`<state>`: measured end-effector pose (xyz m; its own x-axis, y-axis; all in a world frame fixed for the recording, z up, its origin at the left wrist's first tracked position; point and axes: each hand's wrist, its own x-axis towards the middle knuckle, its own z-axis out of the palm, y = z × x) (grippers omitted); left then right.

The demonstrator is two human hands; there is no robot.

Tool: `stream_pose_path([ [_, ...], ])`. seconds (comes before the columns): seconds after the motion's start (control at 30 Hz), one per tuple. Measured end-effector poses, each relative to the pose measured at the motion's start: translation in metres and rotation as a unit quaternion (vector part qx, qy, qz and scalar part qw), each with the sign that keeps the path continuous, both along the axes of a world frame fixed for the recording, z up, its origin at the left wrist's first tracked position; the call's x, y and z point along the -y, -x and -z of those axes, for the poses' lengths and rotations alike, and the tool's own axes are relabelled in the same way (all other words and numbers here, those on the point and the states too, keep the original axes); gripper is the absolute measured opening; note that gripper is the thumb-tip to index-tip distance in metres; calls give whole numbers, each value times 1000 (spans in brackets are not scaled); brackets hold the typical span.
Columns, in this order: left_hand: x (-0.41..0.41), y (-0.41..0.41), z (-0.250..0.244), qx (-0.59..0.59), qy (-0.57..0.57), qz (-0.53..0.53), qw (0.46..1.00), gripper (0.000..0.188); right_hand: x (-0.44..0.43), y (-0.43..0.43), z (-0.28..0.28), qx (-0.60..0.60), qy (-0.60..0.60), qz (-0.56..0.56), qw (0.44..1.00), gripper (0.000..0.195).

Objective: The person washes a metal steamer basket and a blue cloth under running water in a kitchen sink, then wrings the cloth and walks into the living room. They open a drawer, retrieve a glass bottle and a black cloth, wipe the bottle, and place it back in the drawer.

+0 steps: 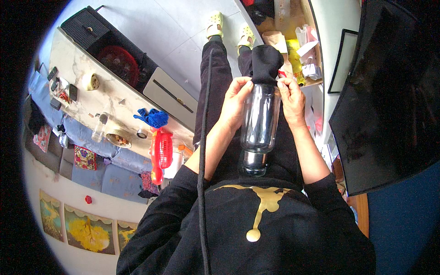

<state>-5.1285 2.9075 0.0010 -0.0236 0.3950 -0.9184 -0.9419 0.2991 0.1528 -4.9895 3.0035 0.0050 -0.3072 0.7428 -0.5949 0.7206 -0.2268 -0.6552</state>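
Observation:
A clear glass bottle with a metallic band near its lower end lies lengthwise before my body, that end close to my sweatshirt. Its far end is covered by a black fabric sleeve, which bunches up beyond the glass. My left hand pinches the sleeve's edge on the left side, thumb and fingers together against the glass. On the opposite side, my right hand grips the same edge between thumb and fingers. The glass below the sleeve is bare. What lies inside the sleeve is hidden.
To the left, a marble-patterned table carries a blue cloth, a red plastic handheld item, a glass cup and a bowl. An open drawer with bags and a large black screen are on the right.

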Motion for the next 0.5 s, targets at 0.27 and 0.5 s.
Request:
stream_pose_path([
  [0.27, -2, -7, 0, -130, 17, 53, 990, 10, 23, 14, 7, -103, 159, 235, 953, 14],
  [0.5, 5, -8, 2, -193, 43, 117, 973, 15, 23, 2, 13, -160, 290, 242, 912, 13],
])
